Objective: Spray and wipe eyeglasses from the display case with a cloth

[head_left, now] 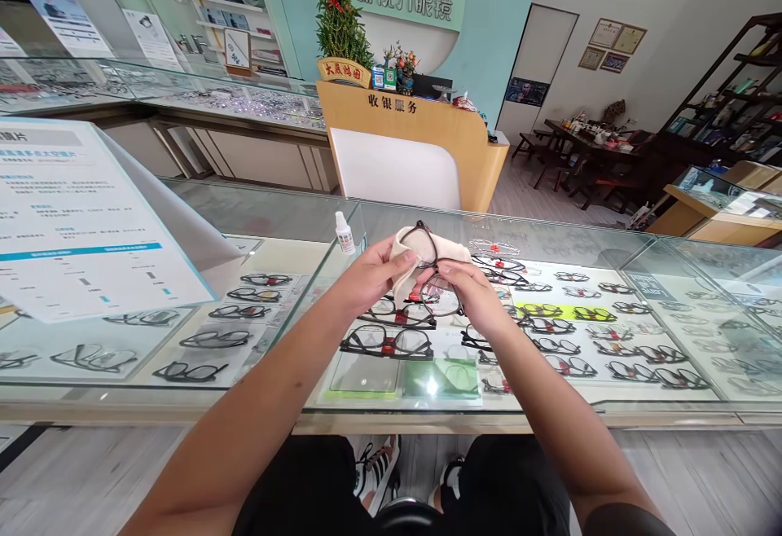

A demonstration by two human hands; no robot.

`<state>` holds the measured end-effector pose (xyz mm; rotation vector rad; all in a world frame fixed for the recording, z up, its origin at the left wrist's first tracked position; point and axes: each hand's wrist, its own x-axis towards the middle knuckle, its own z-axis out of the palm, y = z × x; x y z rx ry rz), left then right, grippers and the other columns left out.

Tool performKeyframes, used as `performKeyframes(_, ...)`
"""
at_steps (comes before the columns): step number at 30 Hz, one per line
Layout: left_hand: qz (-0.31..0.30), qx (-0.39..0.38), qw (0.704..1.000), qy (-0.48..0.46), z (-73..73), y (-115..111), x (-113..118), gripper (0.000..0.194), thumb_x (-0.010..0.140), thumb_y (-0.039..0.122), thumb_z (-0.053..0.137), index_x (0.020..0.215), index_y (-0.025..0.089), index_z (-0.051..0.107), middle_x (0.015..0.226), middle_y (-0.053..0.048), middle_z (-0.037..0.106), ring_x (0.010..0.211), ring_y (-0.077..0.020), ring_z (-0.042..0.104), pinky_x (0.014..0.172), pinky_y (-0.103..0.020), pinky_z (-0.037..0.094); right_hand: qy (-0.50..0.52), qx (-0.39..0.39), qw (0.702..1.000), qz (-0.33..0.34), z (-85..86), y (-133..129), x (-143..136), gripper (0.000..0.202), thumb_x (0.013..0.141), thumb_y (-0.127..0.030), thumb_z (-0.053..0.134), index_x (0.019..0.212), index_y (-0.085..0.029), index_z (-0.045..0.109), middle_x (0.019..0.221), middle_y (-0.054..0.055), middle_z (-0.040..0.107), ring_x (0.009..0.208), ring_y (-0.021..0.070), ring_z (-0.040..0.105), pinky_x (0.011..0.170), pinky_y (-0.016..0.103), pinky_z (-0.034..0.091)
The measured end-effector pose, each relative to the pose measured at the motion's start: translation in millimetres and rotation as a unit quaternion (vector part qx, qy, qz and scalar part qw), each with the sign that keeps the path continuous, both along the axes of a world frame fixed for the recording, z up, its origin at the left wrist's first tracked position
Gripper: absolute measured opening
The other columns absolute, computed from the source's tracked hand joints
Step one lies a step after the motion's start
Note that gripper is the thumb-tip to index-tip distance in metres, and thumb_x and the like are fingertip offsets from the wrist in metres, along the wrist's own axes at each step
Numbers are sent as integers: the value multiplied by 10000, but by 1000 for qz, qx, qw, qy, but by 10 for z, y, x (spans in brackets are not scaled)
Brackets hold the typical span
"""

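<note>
A pair of dark-rimmed glasses (429, 263) with clear lenses is held up above the glass worktop (550, 235), just right of the small white dropper bottle (344, 232) that stands on the glass. Seen from the head camera, both hands meet on the glasses: the left hand (372, 271) presses a beige cleaning cloth (403, 263) around the upper lens, thumb on top, fingers closed on cloth and frame together. The right hand (467, 292) pinches the lower lens rim between thumb and fingers, touching the cloth's far edge. Under the glass, right of and below the bottle, rows of display frames (568, 332) lie on white and yellow trays, some with red tags. Left of the bottle a large printed white sign (79, 218) with blue bands leans on the worktop. Behind the bottle stands a wooden cashier desk (421, 145) with a green potted plant (339, 23) on top
</note>
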<state>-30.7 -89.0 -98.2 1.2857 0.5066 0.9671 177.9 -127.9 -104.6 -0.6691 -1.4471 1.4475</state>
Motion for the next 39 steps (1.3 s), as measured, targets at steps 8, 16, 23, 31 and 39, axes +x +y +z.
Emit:
performKeyframes(8,5,90,996,12,54,-36,62,419,900,423,899,1085,192,603,673,41,659,574,-115,604,587,-237,520,-33,27,999,-6,-42,29,-20,390,1013,-546,663,917,-227,866,964,54,812,918,233,697,999,368,532)
performKeyframes(16,66,58,996,-12,27,-84,132,426,861,460,924,960,210,594,522,81,584,447,-98,534,469,-207,463,-70,58,996,6,-72,-20,-67,361,1061,-520,641,1014,-247,872,938,18,756,881,192,624,922,321,496)
performKeyframes(23,116,37,992,-19,-11,-103,172,493,816,549,944,926,207,608,526,87,576,385,-85,484,391,-206,431,-107,84,991,3,-35,-64,-95,407,1087,-535,582,1020,-235,849,921,23,712,935,209,603,942,329,472)
performKeyframes(31,119,54,991,3,-42,-55,138,513,970,701,724,854,221,582,501,42,572,358,-135,516,374,-261,443,-127,74,989,-13,0,-89,-92,421,1066,-513,570,970,-224,861,899,29,724,900,205,593,919,323,469)
performKeyframes(39,61,34,997,25,-5,5,-16,521,915,668,808,1022,180,661,705,-3,674,543,-165,643,463,-275,534,-39,-7,999,-3,69,-30,8,381,990,-498,654,855,-205,857,889,62,820,830,221,660,884,349,521)
